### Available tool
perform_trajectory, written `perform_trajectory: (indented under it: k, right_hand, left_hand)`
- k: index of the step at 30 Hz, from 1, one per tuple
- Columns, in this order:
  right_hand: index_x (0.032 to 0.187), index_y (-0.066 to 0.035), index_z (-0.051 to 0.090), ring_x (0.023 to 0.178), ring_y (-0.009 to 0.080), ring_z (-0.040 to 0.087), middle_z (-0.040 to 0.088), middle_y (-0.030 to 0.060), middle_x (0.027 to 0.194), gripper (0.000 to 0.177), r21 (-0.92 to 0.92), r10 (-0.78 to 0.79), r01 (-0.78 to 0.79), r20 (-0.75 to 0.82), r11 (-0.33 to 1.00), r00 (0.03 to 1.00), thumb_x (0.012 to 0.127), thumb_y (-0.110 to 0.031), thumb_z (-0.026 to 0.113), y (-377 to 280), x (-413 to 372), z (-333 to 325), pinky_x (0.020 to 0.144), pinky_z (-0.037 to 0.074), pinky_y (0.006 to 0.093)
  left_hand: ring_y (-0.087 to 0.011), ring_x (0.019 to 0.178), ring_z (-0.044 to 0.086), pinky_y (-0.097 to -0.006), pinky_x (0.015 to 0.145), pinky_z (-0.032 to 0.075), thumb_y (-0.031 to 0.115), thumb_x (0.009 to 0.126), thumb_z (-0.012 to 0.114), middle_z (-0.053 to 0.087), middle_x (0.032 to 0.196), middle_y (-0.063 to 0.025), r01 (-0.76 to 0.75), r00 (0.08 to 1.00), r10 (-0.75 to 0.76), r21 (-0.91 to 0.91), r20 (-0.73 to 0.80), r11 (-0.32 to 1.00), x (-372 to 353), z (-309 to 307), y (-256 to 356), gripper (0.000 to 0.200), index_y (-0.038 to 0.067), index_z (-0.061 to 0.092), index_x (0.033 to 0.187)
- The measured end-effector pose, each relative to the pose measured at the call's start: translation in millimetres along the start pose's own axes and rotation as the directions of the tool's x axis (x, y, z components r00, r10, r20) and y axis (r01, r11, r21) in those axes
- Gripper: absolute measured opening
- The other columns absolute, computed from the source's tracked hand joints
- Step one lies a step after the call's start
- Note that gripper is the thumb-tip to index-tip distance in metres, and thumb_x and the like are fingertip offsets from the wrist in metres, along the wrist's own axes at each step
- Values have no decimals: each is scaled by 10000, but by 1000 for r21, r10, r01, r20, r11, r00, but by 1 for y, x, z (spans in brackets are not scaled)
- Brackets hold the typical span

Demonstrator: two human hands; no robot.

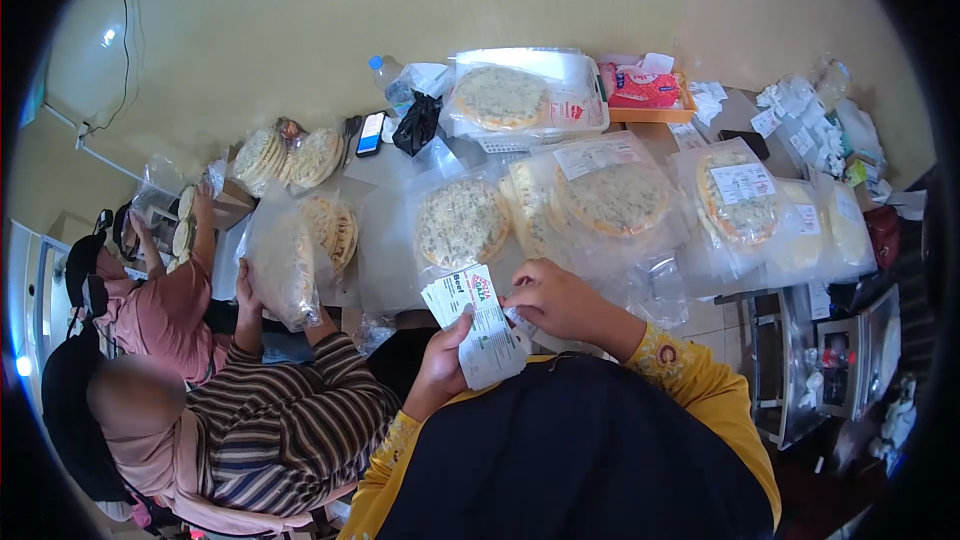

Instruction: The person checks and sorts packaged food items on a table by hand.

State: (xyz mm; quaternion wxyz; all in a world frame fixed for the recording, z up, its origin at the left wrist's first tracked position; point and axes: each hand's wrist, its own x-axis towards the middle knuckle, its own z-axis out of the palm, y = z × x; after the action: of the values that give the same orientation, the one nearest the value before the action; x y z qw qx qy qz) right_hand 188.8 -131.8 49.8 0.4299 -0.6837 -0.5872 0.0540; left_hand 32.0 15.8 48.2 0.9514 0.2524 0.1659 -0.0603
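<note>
Bagged pizzas (610, 195) lie in a row along the worktable (372, 176), and those toward the right already wear printed labels (742, 183), while the pizza in a clear bag (463, 225) straight ahead shows none, so the labelling looks partly done, with at least that one left bare. Down in front of the dark apron, the left hand (440, 360) has its fingers closed round a fanned stack of "Beef" labels (488, 338), and the right hand (562, 302) bends its fingers in narrow beside it, their exact grip impossible to tell.
</note>
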Motion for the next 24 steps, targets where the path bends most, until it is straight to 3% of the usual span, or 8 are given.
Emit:
perform_trajectory:
  k: [6, 12, 15, 16, 18, 21, 23, 24]
  right_hand:
    - [793, -102, 576, 826, 227, 522, 534, 40, 840, 81, -163, -111, 147, 206, 976, 972, 726, -99, 622, -18, -1, -2, 708, 438, 326]
    - [784, -84, 575, 792, 239, 529, 529, 51, 784, 76, -177, -85, 120, 192, 977, 978, 724, -88, 621, -30, -5, 8, 685, 447, 331]
    - [809, -71, 596, 715, 181, 554, 564, 54, 779, 85, -61, 36, -35, 18, 997, 999, 734, -84, 635, -38, -4, 11, 644, 456, 300]
    - [819, -64, 602, 690, 157, 553, 573, 48, 769, 87, 107, 218, -217, 4, 970, 976, 744, -87, 638, -45, -2, 13, 630, 453, 285]
    - [840, -50, 615, 640, 109, 549, 593, 37, 747, 94, 419, 553, -526, 65, 740, 830, 763, -93, 646, -60, 2, 21, 602, 448, 255]
    - [856, -23, 620, 604, 64, 527, 597, 18, 719, 126, 830, 597, -450, 186, 329, 781, 783, -120, 656, -60, 1, 62, 580, 436, 231]
    - [862, -16, 617, 626, 66, 531, 590, 10, 725, 127, 806, 607, -480, 197, 347, 770, 789, -115, 650, -68, 3, 78, 585, 433, 223]
    - [864, -13, 615, 637, 67, 533, 587, 6, 729, 128, 793, 612, -495, 203, 355, 764, 793, -113, 647, -71, 3, 85, 588, 432, 220]
  left_hand:
    - [-301, 1139, 473, -466, 974, 352, 374, 910, 417, 472, 1254, -143, 122, 991, -125, -67, -43, 990, -11, -8, 0, 542, 12, 354, 1308]
    - [-360, 1114, 479, -503, 952, 363, 353, 898, 447, 482, 1219, -193, 87, 992, -92, -56, -86, 995, -17, -14, 1, 530, 20, 367, 1302]
    - [-307, 1143, 467, -453, 977, 355, 331, 921, 419, 454, 1266, -149, 33, 999, -35, -47, -33, 998, -19, -18, 1, 508, 17, 346, 1313]
    - [-285, 1158, 460, -433, 988, 351, 324, 931, 404, 440, 1288, -129, 16, 1000, -17, -43, -16, 999, -20, -19, 0, 501, 16, 334, 1320]
    - [-277, 1145, 468, -422, 984, 356, 369, 929, 388, 442, 1274, -123, -92, 996, 92, 23, 19, 995, -22, -20, -3, 524, 40, 314, 1330]
    - [-257, 1123, 479, -402, 961, 375, 458, 922, 312, 453, 1249, -109, -180, 982, 178, 39, 60, 983, -23, -28, -12, 576, 55, 301, 1334]
    - [-239, 1111, 483, -389, 942, 388, 521, 909, 245, 457, 1235, -98, -210, 962, 209, -11, 175, 978, -24, -40, -17, 629, 60, 296, 1335]
    - [-232, 1109, 481, -384, 937, 390, 540, 900, 219, 454, 1236, -95, -227, 967, 224, 16, 119, 974, -26, -38, -19, 653, 60, 295, 1336]
